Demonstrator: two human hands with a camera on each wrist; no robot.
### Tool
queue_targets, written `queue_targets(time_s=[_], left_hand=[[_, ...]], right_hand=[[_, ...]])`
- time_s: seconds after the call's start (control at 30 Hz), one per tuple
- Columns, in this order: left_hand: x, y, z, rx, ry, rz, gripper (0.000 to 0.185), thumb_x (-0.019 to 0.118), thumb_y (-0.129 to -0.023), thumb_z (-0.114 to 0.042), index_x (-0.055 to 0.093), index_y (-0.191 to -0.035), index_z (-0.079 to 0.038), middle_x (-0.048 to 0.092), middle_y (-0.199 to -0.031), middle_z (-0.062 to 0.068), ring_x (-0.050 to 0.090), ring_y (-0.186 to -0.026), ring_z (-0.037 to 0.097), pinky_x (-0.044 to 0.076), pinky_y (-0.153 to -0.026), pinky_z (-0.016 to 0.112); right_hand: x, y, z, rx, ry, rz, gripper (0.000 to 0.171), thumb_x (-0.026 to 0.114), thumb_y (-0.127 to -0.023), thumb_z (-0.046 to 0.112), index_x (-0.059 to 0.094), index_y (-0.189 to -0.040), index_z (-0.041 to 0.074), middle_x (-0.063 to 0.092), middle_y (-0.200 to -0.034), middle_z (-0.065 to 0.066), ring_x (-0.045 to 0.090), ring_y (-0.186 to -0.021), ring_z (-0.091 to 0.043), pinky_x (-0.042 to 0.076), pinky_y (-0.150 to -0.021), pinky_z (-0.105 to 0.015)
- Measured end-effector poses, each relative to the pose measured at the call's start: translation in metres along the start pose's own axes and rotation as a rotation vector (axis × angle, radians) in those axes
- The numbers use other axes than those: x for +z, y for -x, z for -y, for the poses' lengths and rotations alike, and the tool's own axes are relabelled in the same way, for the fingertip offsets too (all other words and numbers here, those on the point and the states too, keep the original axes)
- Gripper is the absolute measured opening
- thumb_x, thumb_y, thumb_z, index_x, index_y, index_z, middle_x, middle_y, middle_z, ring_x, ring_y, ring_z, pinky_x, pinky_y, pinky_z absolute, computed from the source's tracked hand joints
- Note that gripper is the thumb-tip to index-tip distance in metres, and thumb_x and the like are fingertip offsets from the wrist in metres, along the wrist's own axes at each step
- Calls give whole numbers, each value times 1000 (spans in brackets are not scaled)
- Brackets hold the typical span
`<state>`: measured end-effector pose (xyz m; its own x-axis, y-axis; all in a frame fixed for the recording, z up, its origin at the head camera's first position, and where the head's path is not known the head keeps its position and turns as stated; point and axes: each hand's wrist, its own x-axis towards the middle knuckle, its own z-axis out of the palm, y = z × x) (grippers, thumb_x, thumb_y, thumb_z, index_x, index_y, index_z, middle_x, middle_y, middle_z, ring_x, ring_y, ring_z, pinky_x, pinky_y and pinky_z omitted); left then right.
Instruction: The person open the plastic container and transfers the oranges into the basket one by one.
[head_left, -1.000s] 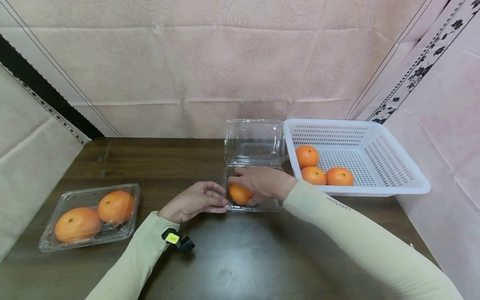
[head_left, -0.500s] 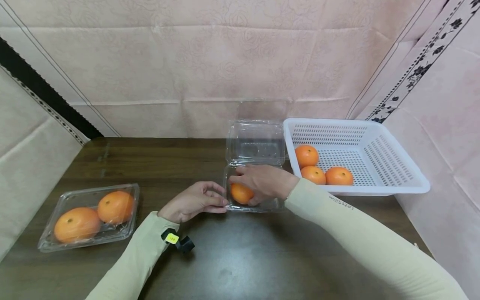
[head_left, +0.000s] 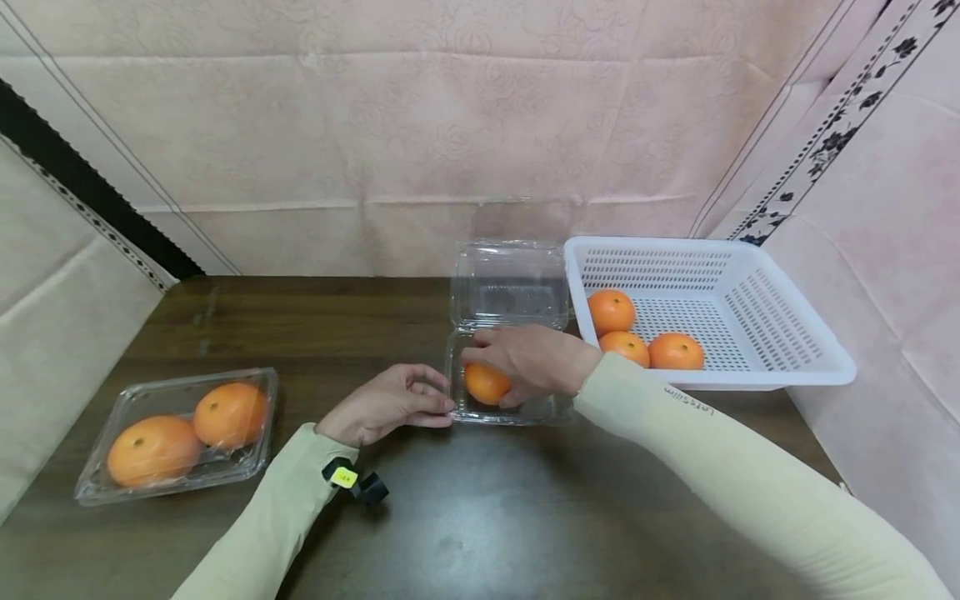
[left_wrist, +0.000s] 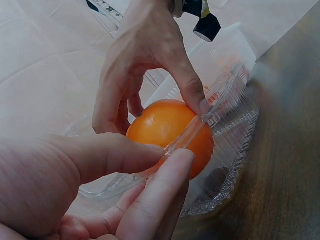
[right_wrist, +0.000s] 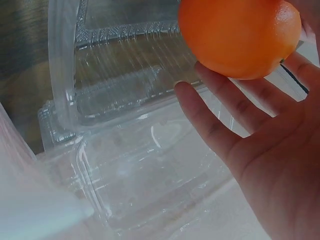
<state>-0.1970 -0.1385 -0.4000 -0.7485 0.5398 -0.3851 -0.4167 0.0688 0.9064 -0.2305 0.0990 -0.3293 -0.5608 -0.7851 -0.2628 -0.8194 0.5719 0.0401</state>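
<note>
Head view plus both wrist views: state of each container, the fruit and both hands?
Open clamshell: lid up, one orange inside.
Orange: in the right hand's grip.
Right hand: curled over the orange.
Left hand: pinching the clamshell's rim.
Closed clamshell: shut, two oranges inside.
White basket: holds three oranges.

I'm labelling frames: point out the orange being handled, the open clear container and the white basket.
orange (head_left: 486, 383), head view, its visible left side.
open clear container (head_left: 510, 283), head view, its raised lid.
white basket (head_left: 780, 379), head view, its front rim.

Cream long sleeves (head_left: 720, 467), black wrist device with yellow tag (head_left: 347, 477).
</note>
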Motion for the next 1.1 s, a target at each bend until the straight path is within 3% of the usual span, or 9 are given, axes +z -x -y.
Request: queue_targets(time_s=[0.5, 1.1], left_hand=[[1, 0, -3, -17, -2, -9, 45, 63, -97, 3, 43, -137, 12, 74, -99, 10, 74, -91, 19, 61, -94, 41], [0, -1, 1, 0, -2, -8, 47, 64, -96, 5, 42, -136, 13, 73, -98, 11, 74, -92, 21, 61, -95, 42]], right_hand=[[-9, 8, -5, 28, -3, 14, 69, 86, -82, 34, 52, -142, 25, 58, -137, -3, 61, -116, -23, 56, -105, -42], [-20, 19, -8, 32, 27, -9, 71, 86, -82, 34, 49, -142, 28, 59, -130, -4, 63, -114, -25, 59, -100, -42]])
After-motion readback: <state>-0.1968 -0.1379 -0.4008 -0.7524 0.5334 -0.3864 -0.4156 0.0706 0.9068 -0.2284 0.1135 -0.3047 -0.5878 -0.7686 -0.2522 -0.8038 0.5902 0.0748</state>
